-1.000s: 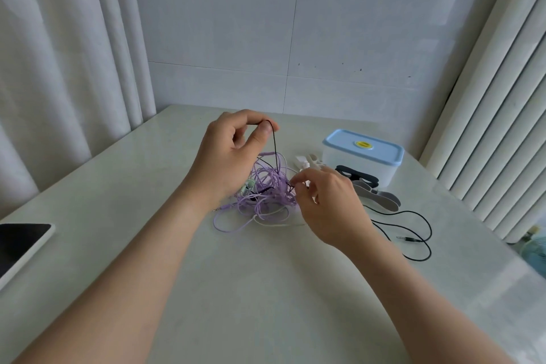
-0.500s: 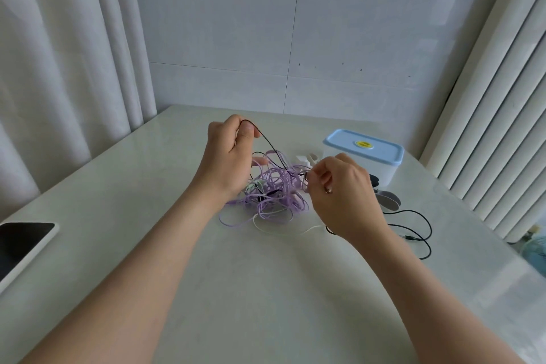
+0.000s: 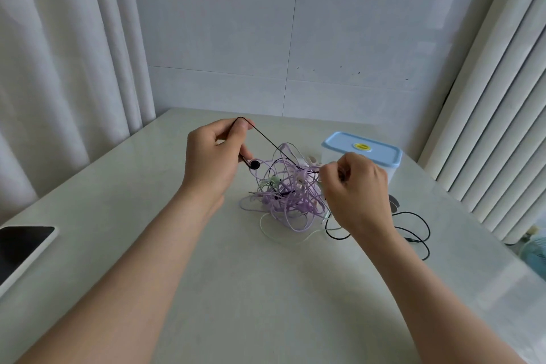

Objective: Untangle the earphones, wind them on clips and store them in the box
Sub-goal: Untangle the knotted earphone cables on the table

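fingers (image 3: pixel 240 130) of the left hand (image 3: pixel 211 162) pinch the black cord (image 3: pixel 267 139), its earbud (image 3: pixel 254 164) now pulled free left of the purple tangle (image 3: pixel 288 195); right hand (image 3: pixel 354 186) fingers clamp the cord beside it. untangling has barely begun.

Left hand (image 3: pixel 214 162) and right hand (image 3: pixel 354 186) raised, fingers pinched.

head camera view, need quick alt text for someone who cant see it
Two bare hands work a black earphone cable out of a purple tangle of cords on a pale table: the left hand pinches it raised, the right hand grips it near the tangle. A blue-lidded box stands behind, closed.
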The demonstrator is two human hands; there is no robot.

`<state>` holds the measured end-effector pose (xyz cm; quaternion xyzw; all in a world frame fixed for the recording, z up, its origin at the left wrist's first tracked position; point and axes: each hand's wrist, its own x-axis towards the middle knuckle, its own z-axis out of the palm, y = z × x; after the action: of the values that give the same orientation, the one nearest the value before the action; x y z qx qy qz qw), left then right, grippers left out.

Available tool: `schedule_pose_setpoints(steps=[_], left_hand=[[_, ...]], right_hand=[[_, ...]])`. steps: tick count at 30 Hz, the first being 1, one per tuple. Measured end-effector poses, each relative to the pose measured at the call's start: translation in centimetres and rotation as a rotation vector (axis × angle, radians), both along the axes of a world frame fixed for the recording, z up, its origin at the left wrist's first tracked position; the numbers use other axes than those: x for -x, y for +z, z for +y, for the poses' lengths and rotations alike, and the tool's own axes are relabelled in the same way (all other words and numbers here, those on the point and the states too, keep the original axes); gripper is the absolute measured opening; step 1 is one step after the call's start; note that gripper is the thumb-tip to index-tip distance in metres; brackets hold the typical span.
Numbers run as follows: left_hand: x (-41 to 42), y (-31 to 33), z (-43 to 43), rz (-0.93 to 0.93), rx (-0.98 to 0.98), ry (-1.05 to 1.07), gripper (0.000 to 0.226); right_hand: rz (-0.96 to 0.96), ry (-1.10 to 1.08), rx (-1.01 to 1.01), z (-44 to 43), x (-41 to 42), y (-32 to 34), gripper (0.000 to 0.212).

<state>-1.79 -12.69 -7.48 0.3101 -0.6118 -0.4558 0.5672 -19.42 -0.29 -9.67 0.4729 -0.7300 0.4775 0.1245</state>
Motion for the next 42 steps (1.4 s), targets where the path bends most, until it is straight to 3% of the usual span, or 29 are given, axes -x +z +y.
schedule_pose_setpoints(steps=[3,8,14,18,21,23,28,32,35,38,42], left_hand=[[0.1,0.3,0.3,0.16,-0.226,-0.103,0.02],[0.0,0.1,0.2,0.095,-0.361,-0.106,0.012],[-0.7,0.3,0.2,-0.359,-0.196,0.087,0.026],[-0.7,0.5,0.7,-0.373,-0.173,-0.057,0.038],[-0.5,0.4,0.8,-0.358,-0.096,-0.047,0.053],[-0.5,0.2,0.8,-0.352,-0.037,0.019,0.057],[-0.4,-0.1,0.4,-0.393,-0.054,0.086,0.022],[-0.2,-0.2,0.9,-0.445,0.113,-0.114,0.027],[0.1,-0.3,1.9,-0.461,0.275,-0.265,0.032],[0.4,-1.0,1.9,-0.627,0.394,-0.16,0.034],[0.1,-1.5,1.3,-0.831,0.416,0.048,0.04]], right_hand=[[0.015,0.052,-0.005,-0.1,-0.1,-0.3,0.032],[0.043,0.105,-0.036,-0.3,-0.2,-0.6,0.031],[0.065,0.114,-0.004,-0.6,0.4,-1.0,0.024],[0.059,0.131,-0.035,-0.8,0.8,-1.2,0.018],[0.032,0.123,-0.071,-0.8,0.7,-0.8,0.023],[-0.048,0.139,-0.082,-0.6,0.5,-0.5,0.026],[-0.411,0.313,-0.051,-0.2,0.3,0.0,0.035],[-0.649,0.412,-0.022,0.0,0.4,0.4,0.028],[-0.708,0.487,-0.018,0.0,0.6,0.5,0.03],[-0.747,0.545,-0.002,0.0,0.4,0.6,0.043],[-0.854,0.636,0.079,0.4,0.3,1.2,0.04]])
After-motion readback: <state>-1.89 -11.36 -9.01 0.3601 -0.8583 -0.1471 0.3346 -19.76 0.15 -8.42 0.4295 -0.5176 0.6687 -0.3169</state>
